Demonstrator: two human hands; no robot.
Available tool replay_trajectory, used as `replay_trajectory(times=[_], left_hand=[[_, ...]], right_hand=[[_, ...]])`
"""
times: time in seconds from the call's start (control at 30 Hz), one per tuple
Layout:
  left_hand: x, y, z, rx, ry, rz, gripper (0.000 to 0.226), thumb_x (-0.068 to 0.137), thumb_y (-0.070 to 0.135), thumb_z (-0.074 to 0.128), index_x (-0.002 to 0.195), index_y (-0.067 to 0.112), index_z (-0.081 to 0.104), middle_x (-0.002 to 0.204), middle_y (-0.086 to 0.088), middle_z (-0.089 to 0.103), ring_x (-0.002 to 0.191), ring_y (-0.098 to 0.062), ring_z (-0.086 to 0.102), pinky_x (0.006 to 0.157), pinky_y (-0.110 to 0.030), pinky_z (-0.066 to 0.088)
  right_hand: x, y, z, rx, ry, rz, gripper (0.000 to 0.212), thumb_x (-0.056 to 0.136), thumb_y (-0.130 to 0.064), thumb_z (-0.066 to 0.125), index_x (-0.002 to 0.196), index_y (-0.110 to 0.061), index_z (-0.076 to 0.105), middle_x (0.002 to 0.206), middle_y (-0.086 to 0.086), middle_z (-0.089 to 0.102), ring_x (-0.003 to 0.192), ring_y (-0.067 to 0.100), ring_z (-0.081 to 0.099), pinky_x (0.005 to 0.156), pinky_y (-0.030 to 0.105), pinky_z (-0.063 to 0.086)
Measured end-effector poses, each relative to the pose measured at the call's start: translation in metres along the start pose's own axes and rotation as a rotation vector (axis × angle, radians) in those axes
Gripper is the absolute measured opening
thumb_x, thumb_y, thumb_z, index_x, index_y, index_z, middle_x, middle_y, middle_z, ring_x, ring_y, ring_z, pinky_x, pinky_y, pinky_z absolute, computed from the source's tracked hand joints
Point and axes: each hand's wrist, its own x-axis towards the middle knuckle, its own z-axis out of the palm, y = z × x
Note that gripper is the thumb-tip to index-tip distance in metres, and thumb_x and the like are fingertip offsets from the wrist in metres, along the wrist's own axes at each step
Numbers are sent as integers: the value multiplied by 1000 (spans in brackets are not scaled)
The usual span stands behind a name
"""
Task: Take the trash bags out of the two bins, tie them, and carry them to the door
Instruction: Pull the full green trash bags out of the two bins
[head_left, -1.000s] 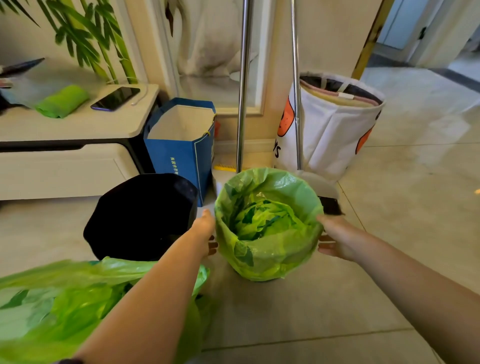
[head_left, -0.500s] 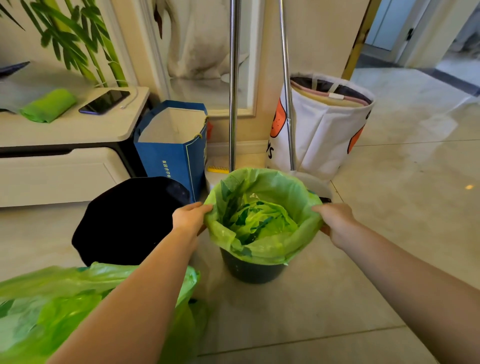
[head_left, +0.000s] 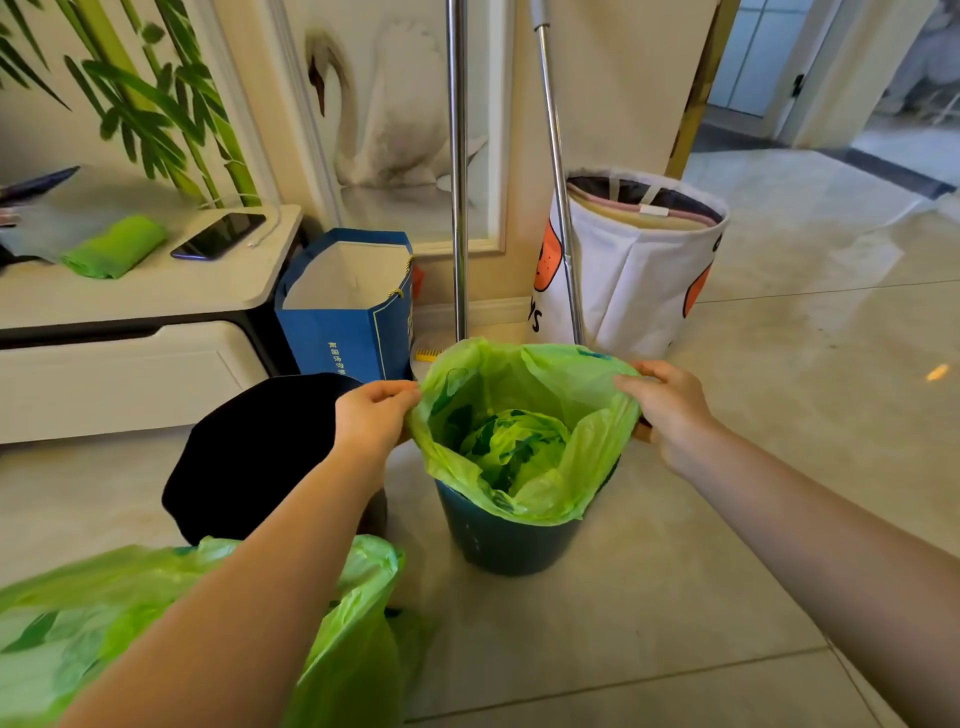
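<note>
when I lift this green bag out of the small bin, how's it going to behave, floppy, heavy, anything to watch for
Likely floppy: the green bag is thin film, creased and sagging where the left hand and right hand pinch its rim. Probably light, since only crumpled green plastic shows inside. The small bin looks light too, so it may lift or tip with the bag.

A vertical column of small light characters is printed on the front face of the blue paper bag (head_left: 347, 332), near its right edge; they appear to be Chinese characters but are too small to be read with certainty. On the white fabric basket (head_left: 636, 280), dark letters are seen at the lower left, of which only "YS" is visible. No other text can be read.
</note>
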Motion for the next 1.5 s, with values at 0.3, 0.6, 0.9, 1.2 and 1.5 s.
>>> replay_trajectory(times=[0.3, 0.6, 0.9, 1.2, 1.5], left_hand=[[-17, 5, -54, 466, 136, 124, 3, 77, 13, 72, 77, 10, 71, 71, -15, 71, 59, -27, 70, 63, -39, 62], [-23, 28, -70, 682, -71, -69, 22, 80, 17, 68, 76, -5, 65, 70, -18, 72, 57, -30, 71, 59, -37, 61], [-31, 11, -63, 282, -406, -353, 20, 99, 12, 46, 114, 2, 54, 99, -24, 69, 71, -30, 71, 57, -36, 61], [-33, 28, -45, 66, -375, -310, 18, 101, 9, 38, 105, 4, 55, 89, -20, 69, 72, -27, 70, 53, -32, 61], [-23, 40, -33, -191, -322, -260, 18, 97, 3, 46, 111, -6, 53, 95, -28, 69, 68, -27, 74, 66, -34, 61]], right_hand=[[-19, -10, -40, -141, 202, 17, 21, 80, -12, 65, 64, -18, 53, 90, 15, 63, 79, 30, 62, 67, 43, 58], [-34, -14, -66, -318, 68, 126, 20, 85, -1, 46, 78, -17, 56, 76, 10, 60, 60, 31, 64, 57, 37, 57], [-34, -9, -69, -300, -198, 305, 10, 93, -3, 46, 88, -4, 55, 57, 15, 68, 47, 23, 66, 39, 24, 53], [-42, -21, -43, -189, -329, 311, 30, 96, 0, 32, 99, 0, 61, 71, 20, 72, 55, 28, 71, 57, 39, 60], [-35, -43, -8, 159, -140, 103, 22, 97, -2, 44, 113, 10, 52, 109, 28, 61, 75, 30, 68, 63, 38, 61]])
